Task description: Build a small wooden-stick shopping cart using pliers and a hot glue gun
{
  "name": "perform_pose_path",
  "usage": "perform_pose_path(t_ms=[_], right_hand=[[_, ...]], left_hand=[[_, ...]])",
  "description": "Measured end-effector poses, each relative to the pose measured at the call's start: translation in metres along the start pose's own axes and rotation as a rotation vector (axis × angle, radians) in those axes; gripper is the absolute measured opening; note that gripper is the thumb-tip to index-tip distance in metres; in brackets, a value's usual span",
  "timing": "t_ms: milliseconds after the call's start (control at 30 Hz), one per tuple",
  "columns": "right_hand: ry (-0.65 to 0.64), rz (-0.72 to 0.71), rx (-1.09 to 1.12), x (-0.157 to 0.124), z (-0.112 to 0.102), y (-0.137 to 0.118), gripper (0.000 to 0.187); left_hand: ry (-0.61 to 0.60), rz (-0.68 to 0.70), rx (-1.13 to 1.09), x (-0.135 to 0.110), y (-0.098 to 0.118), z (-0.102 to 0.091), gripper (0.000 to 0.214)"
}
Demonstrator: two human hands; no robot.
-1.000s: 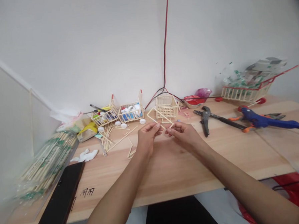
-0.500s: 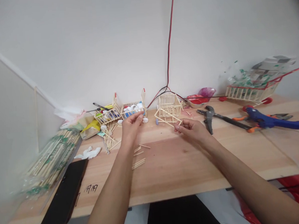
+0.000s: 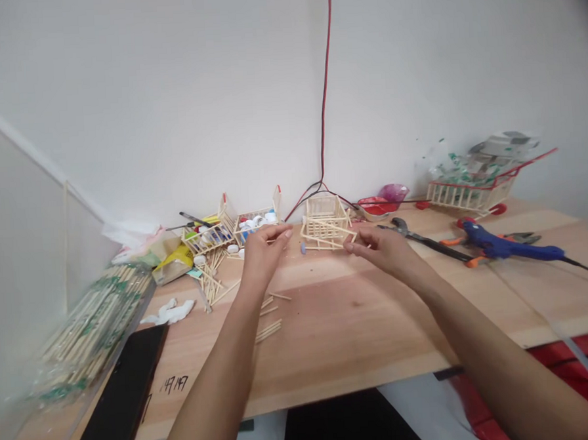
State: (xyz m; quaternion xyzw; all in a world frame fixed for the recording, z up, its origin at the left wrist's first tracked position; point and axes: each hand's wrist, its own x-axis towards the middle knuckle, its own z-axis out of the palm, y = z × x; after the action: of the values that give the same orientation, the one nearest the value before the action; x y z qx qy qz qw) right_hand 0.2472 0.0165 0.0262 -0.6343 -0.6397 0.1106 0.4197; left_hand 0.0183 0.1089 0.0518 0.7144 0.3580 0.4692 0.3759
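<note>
My right hand (image 3: 380, 248) pinches a small rectangular frame of thin wooden sticks (image 3: 342, 229) by its right end, between thumb and fingers. Behind that frame, on the tabletop, stands a basket built of the same sticks (image 3: 323, 205), partly covered by it. My left hand (image 3: 266, 251) is held up to the left of the frame, apart from it, with thumb and fingertips pressed together. Whatever may be between them is too small to make out. Several short loose sticks (image 3: 269, 331) lie below on the wooden table (image 3: 325, 350).
Two small filled stick carts (image 3: 209, 234) stand at back left, by a stick pile (image 3: 211, 277). Bagged sticks (image 3: 97, 329) and a black phone (image 3: 123, 393) lie left. On the right are pliers (image 3: 433, 242), a blue glue gun (image 3: 512, 241) and a larger cart (image 3: 465, 198).
The stick frame in my right hand has tilted flatter and now overlaps the basket more. My left hand has shifted slightly towards the frame. The whole view has moved a little.
</note>
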Motion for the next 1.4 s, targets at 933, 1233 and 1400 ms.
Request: perform_pose_path(t_ms=[933,1233,1400], right_hand=[[-0.055,-0.016,-0.207,0.074,-0.037,0.001,0.027],[-0.046,-0.05,-0.189,0.076,-0.034,0.017,0.025],[-0.032,-0.056,-0.185,0.076,-0.031,0.018,0.022]], left_hand=[[-0.035,0.051,0.007,0.076,-0.017,0.043,0.021],[-0.058,0.004,-0.012,0.077,-0.013,0.042,0.021],[-0.042,0.033,-0.002,0.077,-0.016,0.045,0.02]])
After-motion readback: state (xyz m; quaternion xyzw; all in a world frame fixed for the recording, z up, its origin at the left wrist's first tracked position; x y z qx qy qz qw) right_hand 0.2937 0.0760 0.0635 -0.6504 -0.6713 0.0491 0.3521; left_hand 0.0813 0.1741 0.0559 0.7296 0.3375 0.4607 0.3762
